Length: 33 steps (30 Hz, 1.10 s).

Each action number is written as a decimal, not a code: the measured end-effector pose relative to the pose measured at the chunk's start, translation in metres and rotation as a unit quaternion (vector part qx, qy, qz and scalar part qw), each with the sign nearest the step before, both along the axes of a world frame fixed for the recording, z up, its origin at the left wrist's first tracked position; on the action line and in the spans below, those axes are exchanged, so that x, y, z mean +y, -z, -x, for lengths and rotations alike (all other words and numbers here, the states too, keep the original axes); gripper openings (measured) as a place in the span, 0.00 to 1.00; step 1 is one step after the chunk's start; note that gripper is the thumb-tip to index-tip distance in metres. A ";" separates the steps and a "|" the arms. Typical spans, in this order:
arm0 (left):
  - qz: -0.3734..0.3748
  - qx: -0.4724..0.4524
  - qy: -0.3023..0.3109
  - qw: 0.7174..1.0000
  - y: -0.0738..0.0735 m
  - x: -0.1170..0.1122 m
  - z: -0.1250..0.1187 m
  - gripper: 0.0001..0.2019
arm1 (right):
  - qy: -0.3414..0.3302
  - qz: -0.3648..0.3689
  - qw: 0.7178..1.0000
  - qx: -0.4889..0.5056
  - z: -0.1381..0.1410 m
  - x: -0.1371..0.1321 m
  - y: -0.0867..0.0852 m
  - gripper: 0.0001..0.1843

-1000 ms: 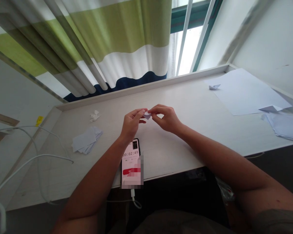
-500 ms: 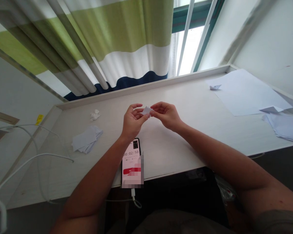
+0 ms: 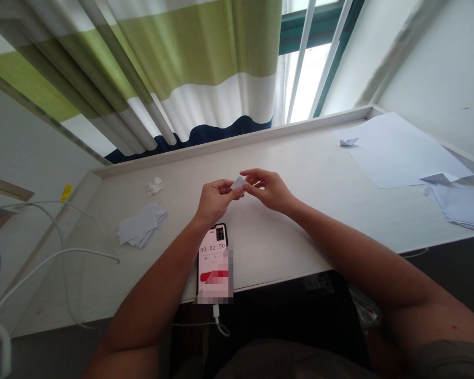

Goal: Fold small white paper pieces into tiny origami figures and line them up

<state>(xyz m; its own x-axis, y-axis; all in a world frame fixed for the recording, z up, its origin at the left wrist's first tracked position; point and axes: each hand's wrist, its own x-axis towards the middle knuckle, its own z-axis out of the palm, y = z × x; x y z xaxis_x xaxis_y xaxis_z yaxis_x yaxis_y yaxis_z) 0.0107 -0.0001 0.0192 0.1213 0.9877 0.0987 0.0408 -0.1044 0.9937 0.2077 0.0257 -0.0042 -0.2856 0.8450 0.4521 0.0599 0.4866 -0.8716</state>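
A small folded piece of white paper (image 3: 239,182) is held up over the middle of the desk. My left hand (image 3: 215,201) is closed on its left and lower side, thumb in front and fingers curled behind. My right hand (image 3: 270,189) pinches the paper's lower right edge between thumb and a finger, while its index finger arches above the sheet. The paper's underside and some fingertips are hidden. Just below my left wrist lies a phone (image 3: 212,260) showing a timer.
On the left of the white desk (image 3: 276,247) are a crumpled paper (image 3: 155,186) and a fan of paper pieces (image 3: 142,226), with a white cable (image 3: 82,252) nearby. At right lie a large sheet (image 3: 398,152), a small folded paper boat (image 3: 348,142) and a paper stack (image 3: 464,208).
My left fingers have curled in closer behind the paper. The right index finger has lifted off its top, and the paper has turned slightly.
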 end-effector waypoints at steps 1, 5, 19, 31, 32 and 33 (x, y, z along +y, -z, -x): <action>0.001 0.002 0.002 1.000 0.001 0.000 0.001 0.23 | 0.007 -0.028 0.999 -0.022 -0.001 0.000 0.000 0.18; 0.009 -0.013 0.011 1.000 0.000 0.001 0.001 0.24 | 0.014 -0.126 0.989 -0.072 -0.003 -0.001 0.000 0.18; -0.016 -0.011 0.030 0.999 -0.002 -0.002 -0.001 0.26 | 0.021 -0.065 0.997 -0.034 -0.003 -0.004 -0.005 0.17; 0.005 -0.038 0.022 0.999 -0.003 -0.002 -0.002 0.26 | 0.011 -0.025 1.000 -0.013 -0.003 -0.002 -0.006 0.19; 0.013 -0.043 0.021 0.999 -0.003 -0.002 -0.001 0.25 | 0.013 -0.041 0.999 -0.020 -0.004 -0.002 -0.006 0.18; 0.020 -0.048 0.020 0.998 -0.003 -0.002 -0.001 0.24 | 0.014 -0.056 0.998 -0.024 -0.005 -0.002 -0.006 0.18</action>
<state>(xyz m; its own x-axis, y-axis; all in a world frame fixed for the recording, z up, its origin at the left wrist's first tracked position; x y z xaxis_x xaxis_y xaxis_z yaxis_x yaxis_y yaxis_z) 0.0120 -0.0025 0.0222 0.1537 0.9855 0.0723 -0.0576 -0.0641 0.9963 0.2123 0.0234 0.0019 -0.2858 0.7979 0.5307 0.1149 0.5783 -0.8077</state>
